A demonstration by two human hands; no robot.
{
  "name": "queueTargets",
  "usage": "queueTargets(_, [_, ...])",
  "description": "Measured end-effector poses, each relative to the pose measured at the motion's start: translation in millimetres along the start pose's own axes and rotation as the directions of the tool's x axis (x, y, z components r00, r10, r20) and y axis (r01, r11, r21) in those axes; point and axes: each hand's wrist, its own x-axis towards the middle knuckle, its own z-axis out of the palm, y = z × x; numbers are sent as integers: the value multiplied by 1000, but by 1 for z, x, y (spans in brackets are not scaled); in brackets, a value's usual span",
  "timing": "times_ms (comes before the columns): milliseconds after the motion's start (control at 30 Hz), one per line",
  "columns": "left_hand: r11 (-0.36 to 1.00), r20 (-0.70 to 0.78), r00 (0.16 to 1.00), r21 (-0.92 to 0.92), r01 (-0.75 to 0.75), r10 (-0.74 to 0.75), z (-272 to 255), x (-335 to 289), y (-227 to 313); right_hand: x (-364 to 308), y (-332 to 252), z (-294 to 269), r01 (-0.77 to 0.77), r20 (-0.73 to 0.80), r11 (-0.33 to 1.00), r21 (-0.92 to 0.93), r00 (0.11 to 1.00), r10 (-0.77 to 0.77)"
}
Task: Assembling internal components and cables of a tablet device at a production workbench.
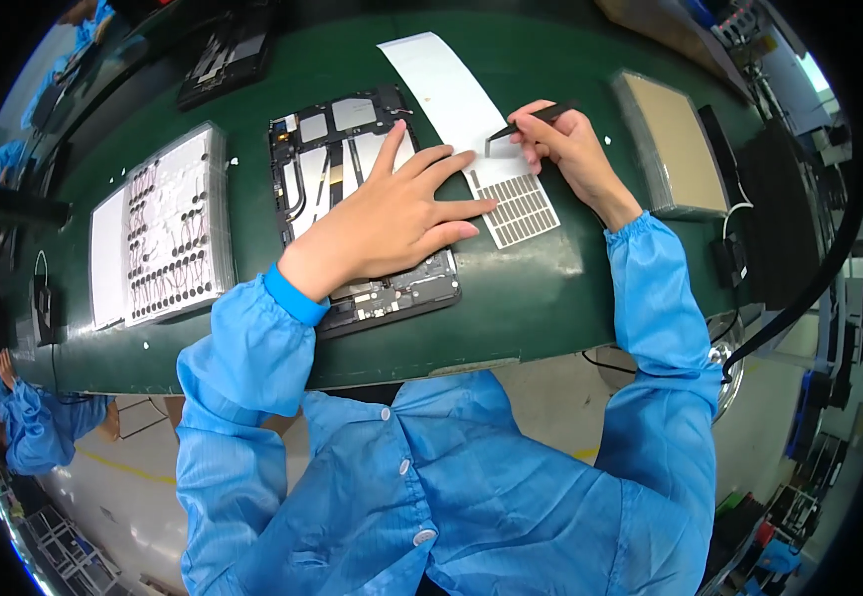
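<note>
My right hand (572, 154) grips black tweezers (541, 116) with a bent tip. The tip points down at a white backing sheet (441, 84), whose near end carries rows of small grey rectangular stickers (521, 211). Fingers spread, my left hand (392, 217) reaches over an opened tablet-like device (317, 184) with its inner parts showing. Some left fingertips rest on the sheet's left edge beside the sticker rows, while the index finger lies over the device's upper right part. The palm hides the middle of the device.
To the left, a clear tray (178, 223) holds several small black round parts with wires. A stack of trays with a tan top (675, 149) stands at the right. Another dark device (228, 60) lies at the far left. A black cable (799, 298) arcs past the right side.
</note>
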Motion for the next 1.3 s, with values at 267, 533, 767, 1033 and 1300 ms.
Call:
queueTargets(267, [802, -189, 791, 27, 597, -583, -20, -45, -87, 4, -1, -2, -2, -18, 975, 222, 1000, 6])
queueTargets(533, [826, 57, 833, -112, 552, -550, -49, -61, -75, 9, -5, 19, 152, -188, 969, 194, 975, -115])
queueTargets(767, [903, -165, 889, -138, 407, -426, -60, -104, -70, 60, -34, 133, 160, 5, 986, -41, 987, -160])
queueTargets(1033, [921, -280, 878, -91, 379, -389, -74, -118, -70, 83, -28, 152, 76, 59, 991, -108, 996, -70])
queueTargets(1300, [934, -195, 914, -40, 356, -356, -64, -115, -65, 88, -28, 155, 40, 48, 993, -112, 998, -34])
